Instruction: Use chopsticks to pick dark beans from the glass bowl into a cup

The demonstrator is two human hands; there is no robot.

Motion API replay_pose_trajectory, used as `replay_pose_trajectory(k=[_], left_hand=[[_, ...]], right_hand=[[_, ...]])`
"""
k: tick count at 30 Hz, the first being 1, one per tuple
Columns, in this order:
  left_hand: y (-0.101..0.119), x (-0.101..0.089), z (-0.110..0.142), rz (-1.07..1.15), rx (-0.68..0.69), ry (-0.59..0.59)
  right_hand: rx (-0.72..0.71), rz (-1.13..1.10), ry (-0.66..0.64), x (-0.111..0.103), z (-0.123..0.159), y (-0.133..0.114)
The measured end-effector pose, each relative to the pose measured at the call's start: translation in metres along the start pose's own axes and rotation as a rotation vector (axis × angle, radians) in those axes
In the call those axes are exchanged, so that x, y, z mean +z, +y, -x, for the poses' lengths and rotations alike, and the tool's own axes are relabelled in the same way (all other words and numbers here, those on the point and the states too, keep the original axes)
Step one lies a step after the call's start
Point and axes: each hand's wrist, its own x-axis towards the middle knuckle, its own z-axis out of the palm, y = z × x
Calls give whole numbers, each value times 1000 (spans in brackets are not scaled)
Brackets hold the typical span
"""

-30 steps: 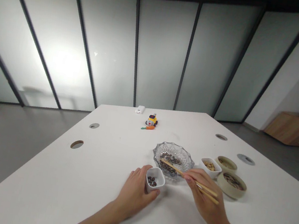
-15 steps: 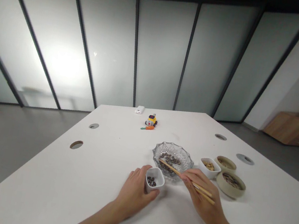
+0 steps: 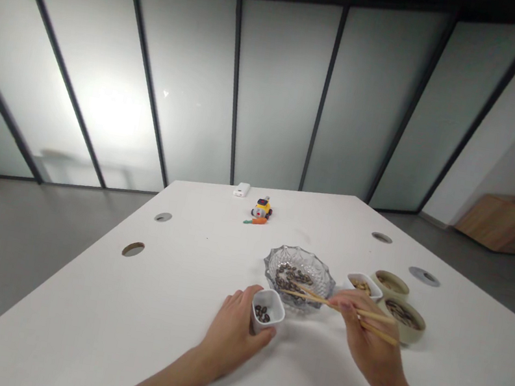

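My left hand (image 3: 238, 325) is wrapped round a small white square cup (image 3: 275, 308), tilted toward me, with several dark beans (image 3: 261, 313) inside. In my right hand (image 3: 365, 333) is a pair of wooden chopsticks (image 3: 319, 299), their tips apart over the near side of a clear glass bowl (image 3: 322, 276). I see no bean between the tips. Many dark, shiny beans (image 3: 293, 275) lie in the glass bowl, which stands just beyond the cup. Part of the bowl's near rim is behind the chopsticks.
Right of the glass bowl stand a white dish (image 3: 375, 290) with pale pieces, a beige bowl (image 3: 393, 282) and a nearer beige bowl (image 3: 415, 331) with dark striped pieces. Farther back are a yellow toy car (image 3: 262, 208), an orange carrot-like object (image 3: 259, 221) and a white box-shaped device (image 3: 241, 189).
My right hand has moved right and slightly toward me, and the chopstick tips have spread apart. My left hand still holds the cup in about the same place.
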Motion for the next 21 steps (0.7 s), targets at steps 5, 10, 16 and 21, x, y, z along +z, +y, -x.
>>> replay_pose_trajectory(k=[5, 10, 16, 21], left_hand=[[0, 1, 0, 5, 2, 5], [1, 1, -1, -6, -2, 4], [1, 0, -1, 0, 6, 3], [1, 1, 0, 6, 2, 6]], right_hand=[[-9, -45, -96, -1, -4, -4], [-27, -86, -125, -1, -5, -6], [-36, -37, -79, -1, -3, -2], [-44, -73, -87, 0, -3, 0]])
